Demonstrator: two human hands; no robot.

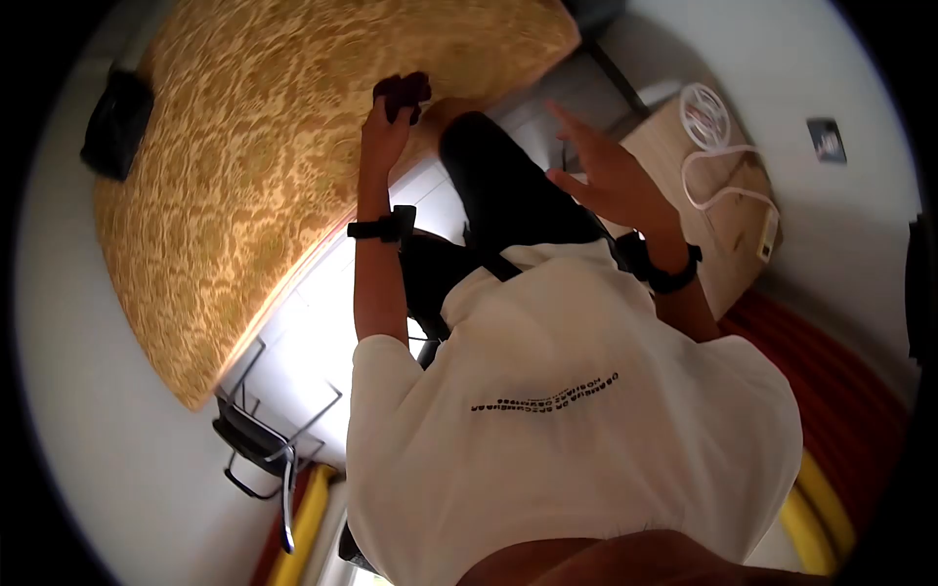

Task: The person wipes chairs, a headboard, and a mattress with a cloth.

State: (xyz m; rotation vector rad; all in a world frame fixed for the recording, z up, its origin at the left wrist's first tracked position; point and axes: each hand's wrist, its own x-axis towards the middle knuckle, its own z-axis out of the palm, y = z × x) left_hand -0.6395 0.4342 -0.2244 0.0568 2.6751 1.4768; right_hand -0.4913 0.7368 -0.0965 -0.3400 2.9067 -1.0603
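Note:
My left hand is closed on a small bunched dark maroon cloth. It holds the cloth over the patterned yellow-gold tabletop, and whether the two touch is hard to tell. To the right, my right hand hangs in the air with its fingers spread and nothing in it, between my dark-clothed leg and a small wooden table. Each wrist wears a black band.
A white cable reel and a white power strip lie on the wooden table. On the far left edge of the big table is a black bag-like object. A black chair with metal legs stands at the lower left.

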